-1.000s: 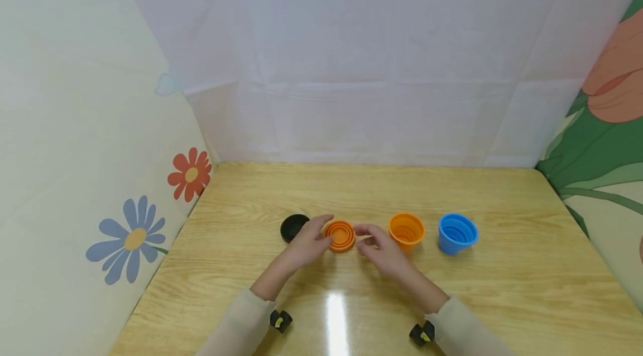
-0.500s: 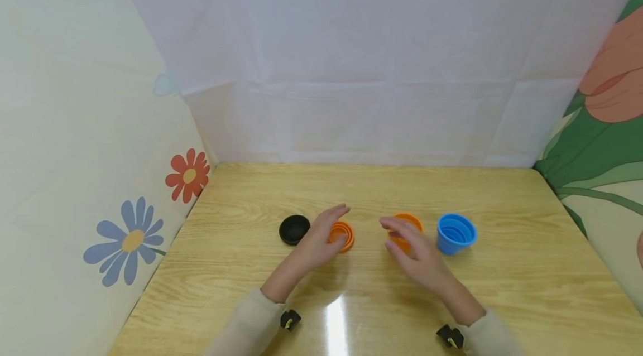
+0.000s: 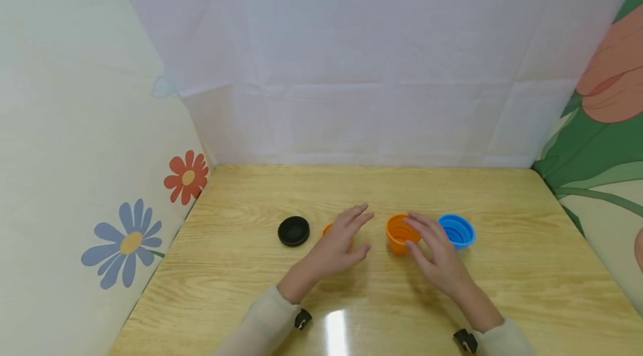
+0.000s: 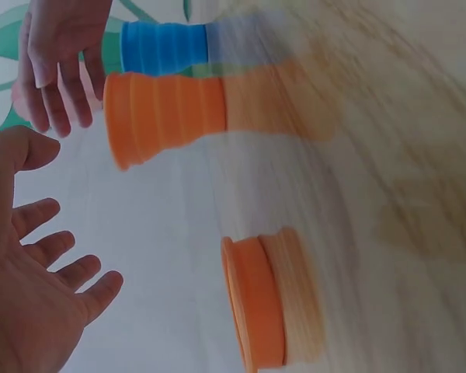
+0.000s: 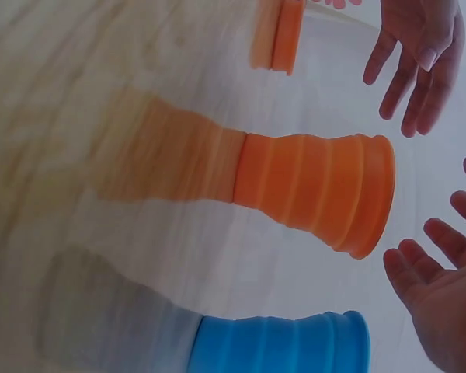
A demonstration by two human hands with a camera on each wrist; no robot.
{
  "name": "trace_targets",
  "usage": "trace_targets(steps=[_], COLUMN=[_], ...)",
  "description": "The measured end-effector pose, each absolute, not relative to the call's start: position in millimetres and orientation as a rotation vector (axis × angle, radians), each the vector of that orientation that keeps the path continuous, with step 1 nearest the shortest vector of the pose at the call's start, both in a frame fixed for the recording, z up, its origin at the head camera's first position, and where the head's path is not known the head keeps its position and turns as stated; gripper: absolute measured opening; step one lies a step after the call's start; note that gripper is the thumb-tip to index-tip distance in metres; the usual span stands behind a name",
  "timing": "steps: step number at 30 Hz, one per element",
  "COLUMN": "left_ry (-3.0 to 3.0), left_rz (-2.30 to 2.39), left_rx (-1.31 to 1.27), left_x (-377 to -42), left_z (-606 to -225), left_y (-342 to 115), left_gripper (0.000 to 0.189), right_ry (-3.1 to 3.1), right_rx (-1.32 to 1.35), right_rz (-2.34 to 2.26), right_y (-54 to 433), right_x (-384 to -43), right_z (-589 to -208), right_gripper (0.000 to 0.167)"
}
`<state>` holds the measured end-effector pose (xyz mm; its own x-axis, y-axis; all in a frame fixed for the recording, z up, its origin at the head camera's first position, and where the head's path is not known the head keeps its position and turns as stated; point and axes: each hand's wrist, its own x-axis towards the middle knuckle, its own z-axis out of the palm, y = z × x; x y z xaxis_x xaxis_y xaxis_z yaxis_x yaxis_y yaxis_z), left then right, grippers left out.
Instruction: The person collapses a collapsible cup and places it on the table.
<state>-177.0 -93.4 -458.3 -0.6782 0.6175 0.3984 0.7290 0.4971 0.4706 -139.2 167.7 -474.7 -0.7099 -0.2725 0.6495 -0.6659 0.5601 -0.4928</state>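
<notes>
My left hand hovers with spread fingers above a flattened orange collapsible cup, hiding most of it in the head view. Nothing is in that hand. My right hand is beside and above the rim of an extended orange collapsible cup, fingers loosely bent and apart from it in the right wrist view. Just right of that cup stands an extended blue collapsible cup, partly covered by the right hand in the head view. Both extended cups stand upright with their mouths up.
A flat black round piece, like a collapsed cup, lies left of the left hand. All stand on a glossy wood-grain table. A white cloth hangs behind, and a flower-printed sheet borders the left side.
Both hands have moved to the right. The left hand now covers the flattened orange cup, while the right has gone from beside it to the extended orange cup. The cups stay put.
</notes>
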Motion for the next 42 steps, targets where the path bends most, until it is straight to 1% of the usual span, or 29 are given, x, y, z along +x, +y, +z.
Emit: trace_targets(steps=[9,17,24,27,33,42], left_ry=[-2.551,-2.597,-2.787,-2.817,-2.792,-2.707], left_rz=[-0.736,-0.717,-0.764,-0.739,-0.656,-0.669], left_rx=[-1.283,-1.348,-1.324,-1.302,-1.258,-1.195], left_x=[-178,-182,-180,-181,-185,-187], left_z=[-467,-469,-464,-464,-464,-465], left_y=[-74,-60,-51,-48,-43,-43], left_gripper=[0.062,0.061,0.06,0.059,0.057,0.046], right_ry=[-2.451,-2.557,-2.653,-2.68,-2.661,-2.458], right_rx=[0.718,0.688,0.683,0.69,0.697,0.738], right_rz=[0.888,0.876,0.881,0.87,0.855,0.864], right_y=[172,176,179,180,179,176], right_x=[-132,-134,-138,-140,-146,-151], right_z=[-477,-479,-480,-480,-478,-476], right_gripper=[0.058,0.057,0.057,0.055,0.045,0.034])
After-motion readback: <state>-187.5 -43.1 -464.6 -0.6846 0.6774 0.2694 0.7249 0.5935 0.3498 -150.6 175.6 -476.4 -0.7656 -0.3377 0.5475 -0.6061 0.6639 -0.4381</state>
